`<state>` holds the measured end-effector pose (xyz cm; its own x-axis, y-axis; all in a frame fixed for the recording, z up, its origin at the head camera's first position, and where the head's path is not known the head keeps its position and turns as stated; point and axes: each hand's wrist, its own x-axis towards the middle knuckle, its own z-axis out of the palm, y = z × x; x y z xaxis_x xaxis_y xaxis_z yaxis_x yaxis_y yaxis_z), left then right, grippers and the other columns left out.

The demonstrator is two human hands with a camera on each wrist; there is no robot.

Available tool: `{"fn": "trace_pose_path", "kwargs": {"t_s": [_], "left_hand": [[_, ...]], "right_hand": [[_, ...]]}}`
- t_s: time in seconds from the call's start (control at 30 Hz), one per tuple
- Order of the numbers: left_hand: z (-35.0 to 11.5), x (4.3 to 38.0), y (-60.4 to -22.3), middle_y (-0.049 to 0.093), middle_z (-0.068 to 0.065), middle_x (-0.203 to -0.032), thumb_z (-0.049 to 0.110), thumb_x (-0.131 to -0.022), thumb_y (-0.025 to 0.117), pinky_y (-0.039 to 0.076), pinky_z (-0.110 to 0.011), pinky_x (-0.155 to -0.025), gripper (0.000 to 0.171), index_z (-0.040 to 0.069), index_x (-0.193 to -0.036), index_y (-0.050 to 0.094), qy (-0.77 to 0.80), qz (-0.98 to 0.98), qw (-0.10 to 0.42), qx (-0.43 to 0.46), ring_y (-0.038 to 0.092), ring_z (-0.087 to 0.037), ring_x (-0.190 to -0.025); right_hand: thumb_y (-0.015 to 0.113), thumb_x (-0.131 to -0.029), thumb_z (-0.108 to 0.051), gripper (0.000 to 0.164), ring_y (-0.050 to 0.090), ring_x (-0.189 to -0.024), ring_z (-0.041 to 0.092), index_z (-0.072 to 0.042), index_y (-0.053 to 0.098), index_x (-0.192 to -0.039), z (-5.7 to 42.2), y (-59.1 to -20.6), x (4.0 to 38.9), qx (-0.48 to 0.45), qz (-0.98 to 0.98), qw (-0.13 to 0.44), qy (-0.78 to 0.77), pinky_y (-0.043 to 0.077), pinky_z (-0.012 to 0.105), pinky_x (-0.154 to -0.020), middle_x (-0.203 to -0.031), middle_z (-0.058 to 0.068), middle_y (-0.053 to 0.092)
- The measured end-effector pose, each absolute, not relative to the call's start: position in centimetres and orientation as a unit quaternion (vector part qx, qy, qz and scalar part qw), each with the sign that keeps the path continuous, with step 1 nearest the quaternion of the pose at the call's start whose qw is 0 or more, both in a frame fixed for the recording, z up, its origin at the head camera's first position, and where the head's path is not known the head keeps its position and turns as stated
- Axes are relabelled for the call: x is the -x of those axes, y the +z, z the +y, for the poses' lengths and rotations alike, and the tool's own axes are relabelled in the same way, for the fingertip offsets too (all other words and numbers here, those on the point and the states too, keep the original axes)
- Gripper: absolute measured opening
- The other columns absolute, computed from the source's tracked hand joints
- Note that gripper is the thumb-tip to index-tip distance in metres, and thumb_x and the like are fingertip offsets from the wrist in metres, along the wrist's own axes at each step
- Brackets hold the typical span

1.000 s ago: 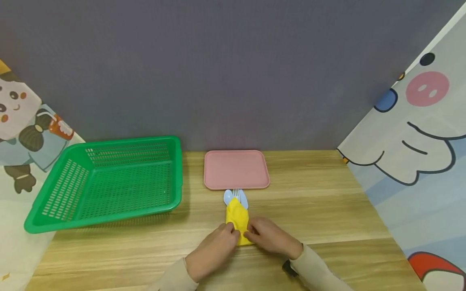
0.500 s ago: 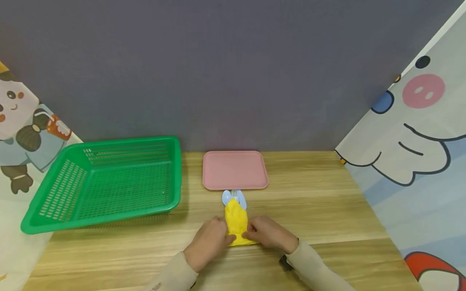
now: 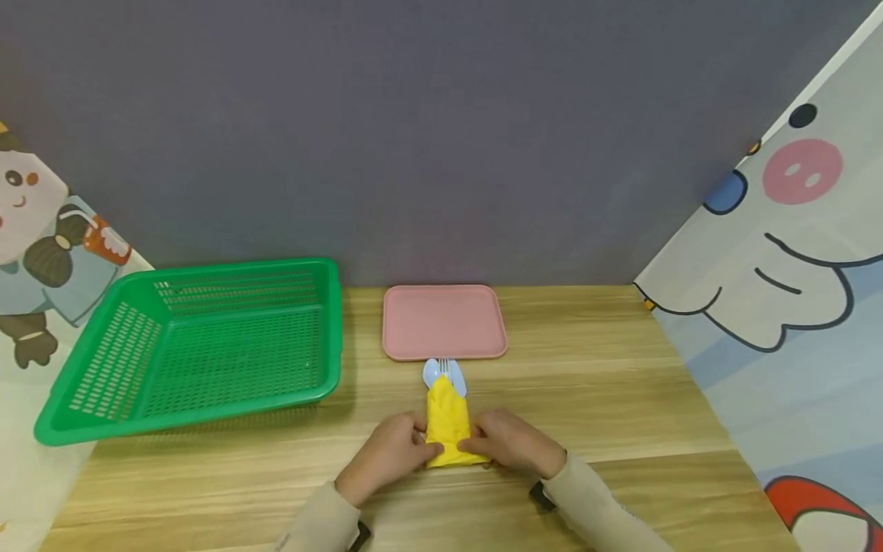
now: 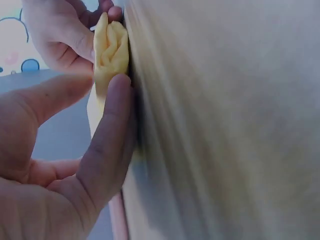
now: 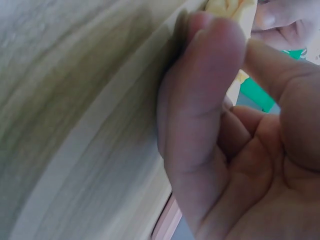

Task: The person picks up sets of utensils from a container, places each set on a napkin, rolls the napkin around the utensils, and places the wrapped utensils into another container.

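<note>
A folded yellow cloth napkin point(image 3: 447, 422) lies on the table, wrapped over light-blue cutlery. The heads of a spoon point(image 3: 431, 372), a fork point(image 3: 444, 366) and a knife point(image 3: 458, 379) stick out at its far end; their handles are hidden inside. My left hand point(image 3: 392, 451) pinches the napkin's near left corner, thumb on top and fingers under its edge. On the opposite side my right hand point(image 3: 512, 443) pinches the near right corner between thumb and curled fingers. The left wrist view shows the layered folds of the napkin's near end point(image 4: 111, 47) between both hands.
A pink tray point(image 3: 444, 322) lies just beyond the cutlery tips, against the grey back panel point(image 3: 441, 138). To the left stands a large green basket point(image 3: 329, 330) with slotted sides. Cartoon-printed walls point(image 3: 800, 245) flank the wooden table point(image 3: 586, 368).
My left hand has slid outward from the napkin's top to its left edge, and its thumb now lies on the near corner. The right hand has stayed almost in place at the right edge.
</note>
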<state>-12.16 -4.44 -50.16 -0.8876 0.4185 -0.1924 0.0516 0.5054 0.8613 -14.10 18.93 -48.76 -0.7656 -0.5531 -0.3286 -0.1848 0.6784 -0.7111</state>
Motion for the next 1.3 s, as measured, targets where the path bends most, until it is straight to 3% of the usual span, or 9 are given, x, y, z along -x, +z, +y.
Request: {"fn": "trace_pose_path", "kwargs": {"t_s": [0.23,0.53,0.73,0.93,1.1,1.2,1.3], "left_hand": [[-4.2,11.7,-50.8,0.071,-0.011,-0.079,0.013,-0.090,0.073,0.060,-0.033,-0.062,0.022,-0.006,-0.099,0.065,0.629,0.721,0.287,-0.053,0.070,-0.021,-0.068],[-2.8,10.7,-51.4,0.072,-0.017,-0.085,0.005,-0.090,0.069,0.061,-0.034,-0.066,0.024,-0.013,-0.105,0.065,0.698,0.642,0.316,-0.017,0.071,-0.024,-0.073],[-2.5,10.3,-51.8,0.070,-0.015,-0.086,0.005,-0.090,0.069,0.061,-0.034,-0.064,0.026,-0.013,-0.108,0.063,0.704,0.637,0.314,-0.024,0.071,-0.025,-0.074],[-2.5,9.6,-52.5,0.071,-0.015,-0.086,0.002,-0.090,0.067,0.061,-0.035,-0.067,0.028,-0.014,-0.112,0.060,0.726,0.624,0.286,-0.026,0.070,-0.022,-0.077],[-3.1,9.3,-52.3,0.072,-0.011,-0.084,0.005,-0.089,0.068,0.055,-0.022,-0.059,0.032,-0.011,-0.116,0.062,0.720,0.643,0.257,-0.036,0.063,-0.012,-0.069],[-3.8,9.4,-51.8,0.073,-0.010,-0.086,0.006,-0.089,0.069,0.050,-0.020,-0.058,0.035,-0.011,-0.119,0.062,0.711,0.661,0.232,-0.053,0.059,-0.010,-0.069],[-4.4,9.6,-51.1,0.073,-0.012,-0.090,0.004,-0.088,0.068,0.054,-0.021,-0.065,0.036,-0.012,-0.119,0.062,0.709,0.669,0.215,-0.063,0.063,-0.013,-0.075]], "right_hand": [[0.067,-0.097,-0.026,0.035,0.044,-0.036,0.004,-0.012,0.056,-0.067,19.1,-48.8,14.4,0.208,0.864,0.296,-0.350,0.035,0.017,-0.036,-0.054,0.000,0.059],[0.068,-0.096,-0.023,0.030,0.044,-0.038,0.004,-0.012,0.059,-0.070,19.5,-48.9,14.2,0.212,0.849,0.323,-0.361,0.037,0.017,-0.036,-0.056,-0.001,0.059],[0.069,-0.096,-0.027,0.027,0.046,-0.042,0.003,-0.015,0.059,-0.075,19.9,-49.2,13.9,0.226,0.848,0.317,-0.359,0.037,0.016,-0.039,-0.056,-0.007,0.054],[0.067,-0.098,-0.026,0.024,0.054,-0.046,0.007,-0.013,0.058,-0.080,19.9,-49.6,13.3,0.230,0.827,0.315,-0.405,0.044,0.018,-0.042,-0.061,-0.002,0.061],[0.066,-0.098,-0.030,0.025,0.052,-0.045,0.005,-0.014,0.056,-0.082,19.5,-49.5,12.5,0.238,0.829,0.279,-0.422,0.044,0.017,-0.042,-0.059,-0.007,0.057],[0.065,-0.098,-0.034,0.026,0.048,-0.045,0.002,-0.015,0.056,-0.082,19.1,-49.1,12.1,0.250,0.834,0.245,-0.426,0.042,0.017,-0.042,-0.059,-0.011,0.054],[0.064,-0.099,-0.036,0.024,0.044,-0.049,-0.002,-0.019,0.057,-0.083,18.6,-48.7,11.7,0.262,0.846,0.194,-0.422,0.039,0.016,-0.044,-0.061,-0.014,0.053]]}}
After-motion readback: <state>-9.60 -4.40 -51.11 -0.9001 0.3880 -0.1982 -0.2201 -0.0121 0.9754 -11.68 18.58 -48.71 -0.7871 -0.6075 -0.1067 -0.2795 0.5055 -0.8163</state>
